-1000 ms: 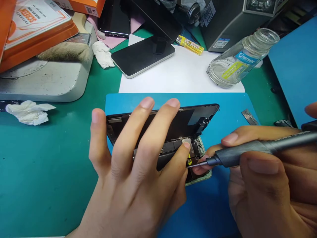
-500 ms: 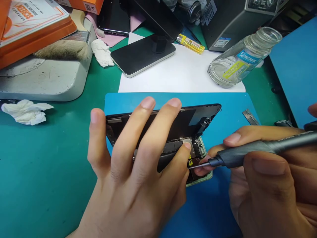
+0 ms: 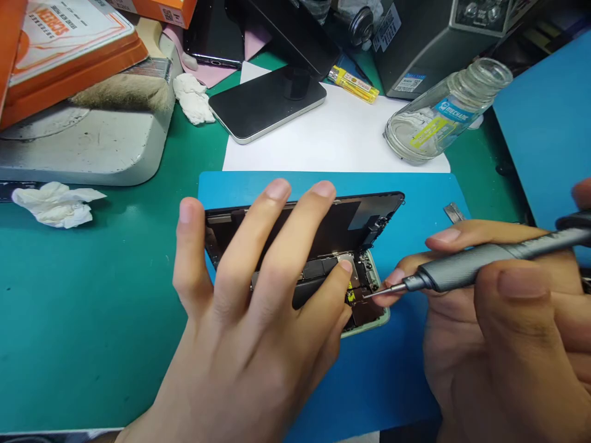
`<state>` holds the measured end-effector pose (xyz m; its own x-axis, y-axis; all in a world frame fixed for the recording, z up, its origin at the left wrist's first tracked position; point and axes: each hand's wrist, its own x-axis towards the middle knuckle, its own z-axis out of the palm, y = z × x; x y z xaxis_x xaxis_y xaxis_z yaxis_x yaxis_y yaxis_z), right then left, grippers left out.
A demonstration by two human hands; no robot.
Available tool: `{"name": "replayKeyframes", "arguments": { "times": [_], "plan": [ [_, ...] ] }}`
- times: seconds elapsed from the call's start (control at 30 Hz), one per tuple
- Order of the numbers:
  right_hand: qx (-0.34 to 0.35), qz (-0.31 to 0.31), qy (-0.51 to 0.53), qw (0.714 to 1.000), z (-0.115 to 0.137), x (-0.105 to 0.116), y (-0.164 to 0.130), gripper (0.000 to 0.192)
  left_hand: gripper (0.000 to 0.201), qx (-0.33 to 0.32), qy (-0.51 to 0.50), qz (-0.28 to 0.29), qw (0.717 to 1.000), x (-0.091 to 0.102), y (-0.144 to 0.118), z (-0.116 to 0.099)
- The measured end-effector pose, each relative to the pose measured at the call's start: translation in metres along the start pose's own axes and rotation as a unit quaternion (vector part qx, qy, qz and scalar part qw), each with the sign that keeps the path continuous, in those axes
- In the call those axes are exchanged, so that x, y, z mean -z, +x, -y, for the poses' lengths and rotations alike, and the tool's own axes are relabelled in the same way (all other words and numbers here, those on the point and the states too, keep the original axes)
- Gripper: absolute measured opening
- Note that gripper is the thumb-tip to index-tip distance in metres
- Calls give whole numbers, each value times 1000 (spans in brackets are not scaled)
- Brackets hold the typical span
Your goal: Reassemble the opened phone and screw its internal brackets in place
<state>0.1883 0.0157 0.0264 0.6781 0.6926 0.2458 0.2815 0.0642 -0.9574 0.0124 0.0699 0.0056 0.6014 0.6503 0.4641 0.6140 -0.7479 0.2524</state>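
Observation:
An opened phone (image 3: 370, 312) lies on a blue mat, its inner parts bare. Its screen (image 3: 330, 231) is tilted up along the far side. My left hand (image 3: 253, 332) is spread across the phone: the outer fingers are against the raised screen, while the index finger and partly hidden thumb hold the body. Between the thumb and fingers of my right hand (image 3: 494, 351) is a grey precision screwdriver (image 3: 462, 268). Its thin tip is over the inner parts, right of a yellow piece (image 3: 351, 293); whether it touches them I cannot tell.
Beyond the blue mat (image 3: 415, 184), another phone (image 3: 268, 101) rests on white paper (image 3: 341, 147). A glass jar (image 3: 443, 117) stands at the back right. Crumpled tissue (image 3: 58, 205) and a grey-white machine base (image 3: 133, 151) with a brush (image 3: 124, 92) are on the left.
The screwdriver tip has moved right and slightly up, away from my left index finger and thumb. My left hand keeps its hold on the phone. The view has shifted slightly.

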Motion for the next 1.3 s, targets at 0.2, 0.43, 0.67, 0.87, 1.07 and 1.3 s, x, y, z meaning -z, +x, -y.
{"name": "replayKeyframes", "arguments": {
  "times": [0.2,0.43,0.67,0.87,1.07,1.3],
  "plan": [
    [-48,-29,21,998,1,-11,-8,52,29,-11,-13,-28,999,-1,-1,2],
    [-41,-64,-14,997,10,-27,-11,53,28,3,-11,-34,999,-2,-1,1],
    [-44,-81,-46,995,9,-28,-14,59,34,-3,-14,-3,1000,1,-3,3],
    [-42,-74,-60,995,9,-26,-15,57,32,0,-11,-7,1000,0,-2,2],
    [-40,-78,-65,994,10,-25,-18,57,32,10,-26,0,1000,2,-1,1],
    [-31,-79,-70,994,8,-24,-18,61,31,4,-24,-3,1000,2,-2,2]
  ]
}}
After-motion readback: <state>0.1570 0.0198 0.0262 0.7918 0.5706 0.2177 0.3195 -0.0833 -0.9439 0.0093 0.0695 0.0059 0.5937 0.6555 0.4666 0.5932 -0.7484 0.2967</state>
